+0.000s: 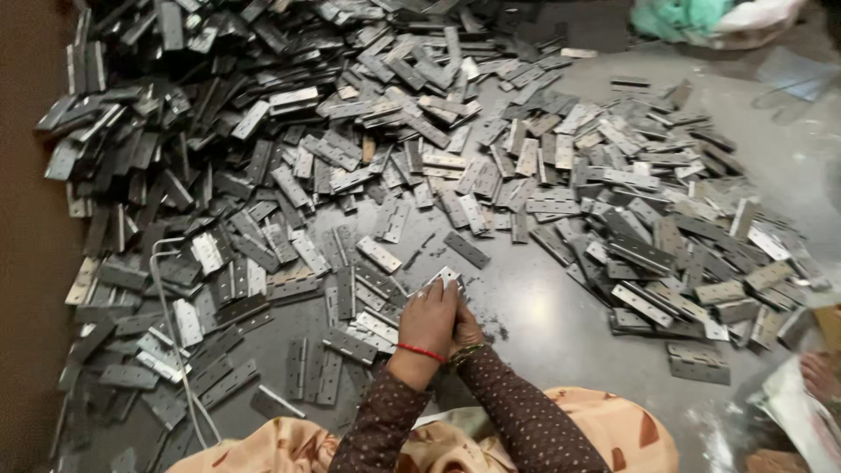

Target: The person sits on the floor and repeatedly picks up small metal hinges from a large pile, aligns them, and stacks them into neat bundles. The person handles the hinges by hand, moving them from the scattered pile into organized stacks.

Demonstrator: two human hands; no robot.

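My left hand (428,317), with a red thread on its wrist, and my right hand (467,331), with bangles, are pressed together low in the middle of the view. Both close on one small metal hinge (446,277), whose shiny end sticks out above the fingers. Dotted brown sleeves cover both forearms. A huge heap of grey metal hinges (289,149) spreads over the floor ahead and to both sides. Loose hinges (350,346) lie flat just left of my hands.
A white cable (168,324) runs across the hinges at the left. Crumpled green and white plastic bags (710,19) lie at the far right. Another person's hand (821,375) and a plastic-wrapped packet (802,416) show at the right edge. Bare grey floor (543,324) lies right of my hands.
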